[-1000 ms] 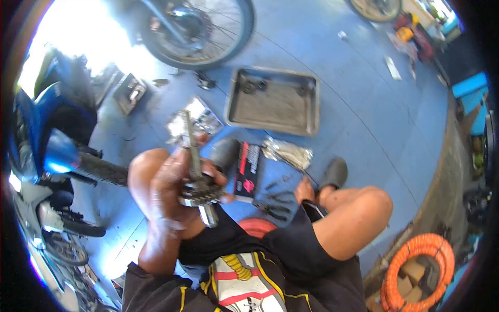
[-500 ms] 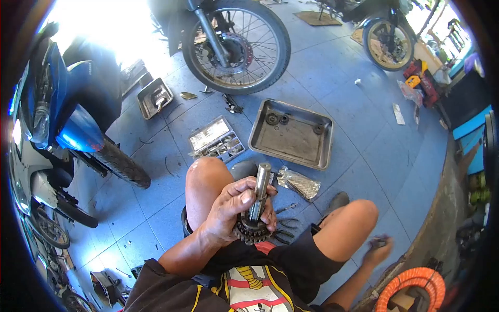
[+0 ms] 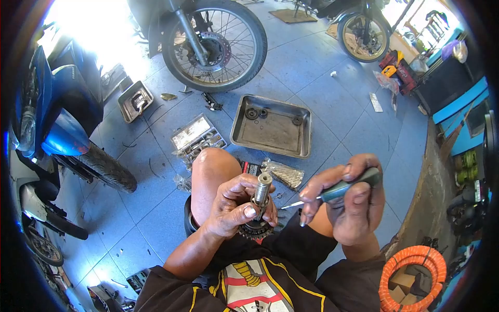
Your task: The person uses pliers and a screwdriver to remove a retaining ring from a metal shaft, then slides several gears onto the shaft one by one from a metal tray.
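Observation:
My left hand (image 3: 235,208) is closed round a gear shaft (image 3: 262,191), a bright metal shaft held upright with its hollow end toward me. Dark toothed gears (image 3: 254,229) sit at its lower end, partly hidden by my fingers and thumb. In my right hand (image 3: 353,203) is a screwdriver (image 3: 347,187) with a dark green handle, gripped between fingers and thumb. Its thin blade points left toward the shaft, and the tip is a little apart from it.
A metal tray (image 3: 273,148) with a few small gears stands on the tiled floor ahead. Nearby lie a parts box (image 3: 193,132), a bubble-wrap packet (image 3: 285,173) and a smaller tray (image 3: 126,113). Motorcycles stand left and ahead; an orange coiled hose (image 3: 387,283) lies right.
My right hand has come up from the lower right toward the shaft, bringing the screwdriver clearly into view. My left hand keeps its hold on the gear shaft. The view has shifted slightly.

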Tool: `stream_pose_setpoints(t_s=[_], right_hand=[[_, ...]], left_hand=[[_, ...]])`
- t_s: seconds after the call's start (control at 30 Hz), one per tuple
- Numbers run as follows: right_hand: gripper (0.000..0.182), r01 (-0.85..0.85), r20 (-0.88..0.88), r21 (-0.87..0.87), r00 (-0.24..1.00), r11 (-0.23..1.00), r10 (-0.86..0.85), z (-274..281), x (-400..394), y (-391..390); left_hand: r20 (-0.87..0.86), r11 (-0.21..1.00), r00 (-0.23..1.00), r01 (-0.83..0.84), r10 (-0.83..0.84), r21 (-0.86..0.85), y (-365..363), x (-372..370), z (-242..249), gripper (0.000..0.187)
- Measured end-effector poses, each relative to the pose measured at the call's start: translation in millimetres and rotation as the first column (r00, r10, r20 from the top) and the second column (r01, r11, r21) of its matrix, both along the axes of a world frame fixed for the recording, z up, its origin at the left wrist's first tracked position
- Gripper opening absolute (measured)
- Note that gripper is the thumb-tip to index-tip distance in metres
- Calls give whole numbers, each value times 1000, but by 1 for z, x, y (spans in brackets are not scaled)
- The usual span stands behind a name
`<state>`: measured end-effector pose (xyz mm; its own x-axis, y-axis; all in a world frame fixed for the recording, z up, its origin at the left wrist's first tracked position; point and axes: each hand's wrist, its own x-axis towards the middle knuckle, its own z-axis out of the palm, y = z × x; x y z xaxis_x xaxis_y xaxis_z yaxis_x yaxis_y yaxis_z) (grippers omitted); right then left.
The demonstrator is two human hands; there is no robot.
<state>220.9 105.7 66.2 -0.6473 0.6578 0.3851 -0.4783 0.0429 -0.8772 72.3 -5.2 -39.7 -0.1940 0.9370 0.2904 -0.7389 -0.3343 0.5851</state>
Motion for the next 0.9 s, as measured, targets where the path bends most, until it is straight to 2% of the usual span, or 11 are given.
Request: stream_pose_setpoints(t_s=[0.03, 0.1, 0.3, 0.37, 0.43, 0.6, 0.67, 0.73, 0.8, 0.83, 0.9], right_hand=[[33, 2, 4, 2, 1000, 1000, -2, -1, -1, 1], [32, -58, 157, 147, 987, 988, 34, -3, -3, 3], [29, -99, 124, 68, 988, 993, 90, -10, -15, 5], [28, -142, 170, 108, 978, 984, 122, -12, -17, 7], [27, -166, 203, 129, 969, 978, 138, -10, -18, 12], [23, -214, 236, 154, 956, 965, 174, -15, -17, 17], [25, -195, 132, 263, 977, 945, 165, -27, -18, 20], [25, -163, 62, 271, 986, 949, 152, -37, -17, 16], [24, -148, -47, 279, 985, 949, 168, -40, -19, 13], [24, -149, -46, 275, 985, 950, 168, -38, -18, 14], [22, -109, 159, 131, 983, 985, 88, -31, -13, 16]], left_hand=[[-24, 1000, 1000, -8, 8, -3, -1, 0, -1, 41], [-39, 1000, 999, -1, 0, -18, -4, -2, -2, 41], [-71, 1000, 997, 14, -16, -25, -4, -5, 0, 37], [-93, 999, 996, 4, -9, -47, -6, -4, 4, 36], [-110, 990, 994, -8, -8, -142, -6, -4, 6, 40], [-36, 994, 999, 32, -36, -106, -3, -4, -3, 36], [-17, 991, 999, 49, -52, -122, -4, -4, -3, 37], [29, 985, 996, 89, -86, -145, -3, -4, -3, 38], [32, 987, 998, 67, -62, -148, -2, -3, -3, 37], [34, 987, 998, 48, -44, -151, -1, -2, -3, 35], [-1, 989, 998, 69, -70, -134, 1, 0, -3, 32]])
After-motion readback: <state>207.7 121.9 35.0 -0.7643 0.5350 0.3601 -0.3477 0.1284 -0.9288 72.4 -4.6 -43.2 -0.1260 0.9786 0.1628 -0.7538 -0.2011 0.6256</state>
